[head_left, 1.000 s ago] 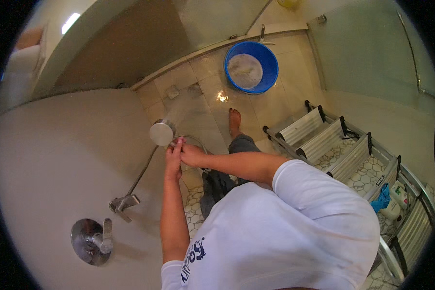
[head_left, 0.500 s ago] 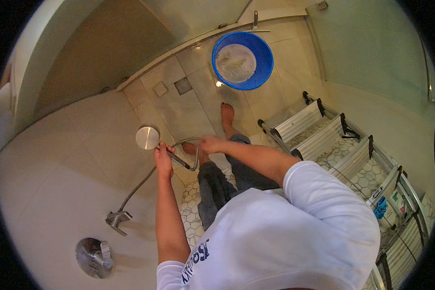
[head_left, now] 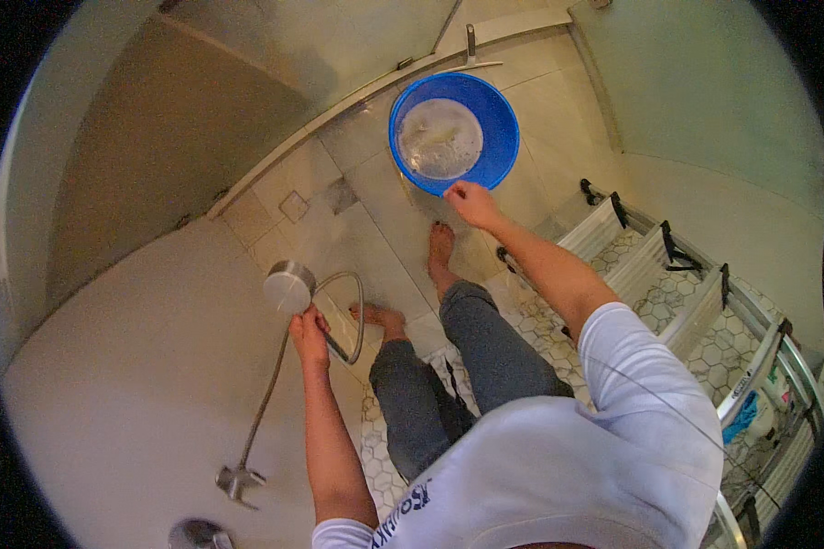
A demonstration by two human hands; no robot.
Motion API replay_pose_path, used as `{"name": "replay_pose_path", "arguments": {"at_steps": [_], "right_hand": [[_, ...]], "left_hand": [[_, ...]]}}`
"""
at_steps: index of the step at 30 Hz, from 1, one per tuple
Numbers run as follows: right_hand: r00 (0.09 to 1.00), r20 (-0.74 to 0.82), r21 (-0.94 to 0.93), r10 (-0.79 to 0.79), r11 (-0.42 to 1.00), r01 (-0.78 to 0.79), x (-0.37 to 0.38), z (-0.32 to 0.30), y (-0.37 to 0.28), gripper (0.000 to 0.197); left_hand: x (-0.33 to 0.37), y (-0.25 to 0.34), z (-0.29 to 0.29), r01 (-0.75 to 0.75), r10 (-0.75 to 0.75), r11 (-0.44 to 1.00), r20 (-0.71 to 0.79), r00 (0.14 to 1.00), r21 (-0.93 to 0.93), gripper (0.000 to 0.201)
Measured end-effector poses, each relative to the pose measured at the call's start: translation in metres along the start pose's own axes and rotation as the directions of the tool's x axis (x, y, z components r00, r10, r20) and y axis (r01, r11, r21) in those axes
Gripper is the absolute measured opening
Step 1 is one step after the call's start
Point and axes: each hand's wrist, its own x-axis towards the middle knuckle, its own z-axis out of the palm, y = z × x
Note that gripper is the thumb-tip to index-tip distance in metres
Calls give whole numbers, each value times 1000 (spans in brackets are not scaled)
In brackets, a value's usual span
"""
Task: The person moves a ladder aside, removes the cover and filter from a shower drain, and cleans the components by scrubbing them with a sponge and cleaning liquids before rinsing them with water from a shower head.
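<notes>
My left hand (head_left: 309, 331) grips the handle of a round metal shower head (head_left: 288, 287), whose hose (head_left: 267, 403) loops back down to a wall fitting (head_left: 238, 480). My right hand (head_left: 470, 201) reaches out to the near rim of a blue bucket (head_left: 494, 137) on the tiled floor. The bucket holds cloudy water. Whether the fingers grip the rim or only touch it is unclear. My bare feet (head_left: 440, 249) stand on the pale tiles below the bucket.
A metal towel rack (head_left: 677, 284) stands along the right over hexagon floor tiles. A shower mixer knob (head_left: 197, 533) sits on the wall at lower left. A glass screen and its threshold (head_left: 357, 91) run behind the bucket.
My right hand has left the shower head and stretched forward to the bucket's rim. The left hand alone keeps the shower head. The view has tilted so the bucket sits closer to centre.
</notes>
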Motion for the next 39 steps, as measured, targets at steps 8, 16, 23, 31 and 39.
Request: {"name": "replay_pose_path", "arguments": {"at_steps": [8,16,23,31,39], "right_hand": [[927,253,-684,277,729,-31,190,41,162,33],[940,211,-763,267,647,-13,293,101,276,44],[935,281,-860,217,490,144,291,126,279,46],[926,304,-846,225,510,154,304,82,287,44],[922,324,-842,213,510,178,308,63,260,43]], "left_hand": [[106,-63,-10,7,-16,997,-121,992,-75,20],[150,-116,-11,-33,51,996,-233,971,81,15],[197,-149,-23,-177,207,964,-144,968,198,11],[208,-185,-47,-131,150,982,-153,977,133,15],[223,-202,-45,-201,273,942,-269,924,268,30]]}}
